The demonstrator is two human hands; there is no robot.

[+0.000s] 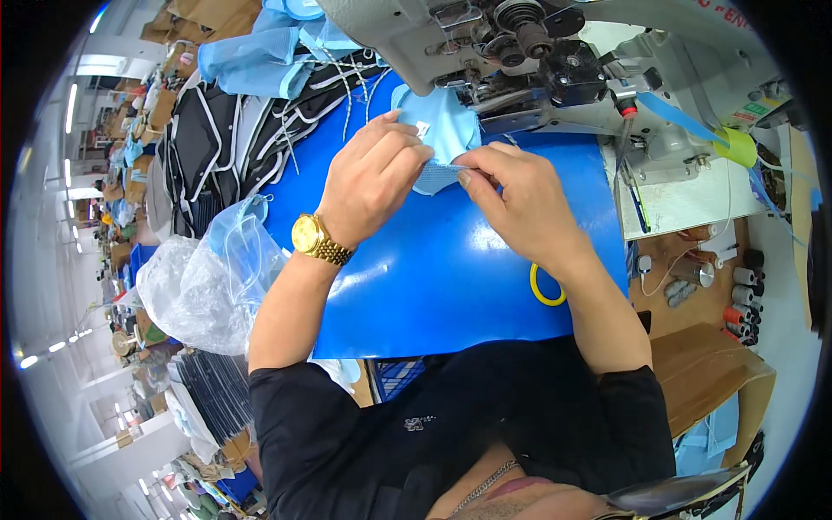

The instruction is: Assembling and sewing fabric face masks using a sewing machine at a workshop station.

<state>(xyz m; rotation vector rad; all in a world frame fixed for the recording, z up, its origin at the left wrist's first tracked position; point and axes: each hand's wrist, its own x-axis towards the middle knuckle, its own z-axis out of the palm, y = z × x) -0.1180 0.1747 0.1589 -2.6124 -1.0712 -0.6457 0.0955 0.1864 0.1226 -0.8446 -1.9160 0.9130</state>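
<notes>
A light blue piece of fabric lies beneath the sewing machine, with a small white label and a mesh-like strip along its near edge. My right hand pinches that near edge between thumb and fingers. At the fabric's left side is my left hand, its fingers curled against the cloth, gripping it near the label. The fingertips of this hand are partly hidden. A gold watch sits on my left wrist.
Black pieces with white piping and light blue mesh pieces are heaped at the left. Below them lies a clear plastic bag. A yellow ring-shaped handle shows beside my right forearm on the blue tabletop. Thread spools stand far right.
</notes>
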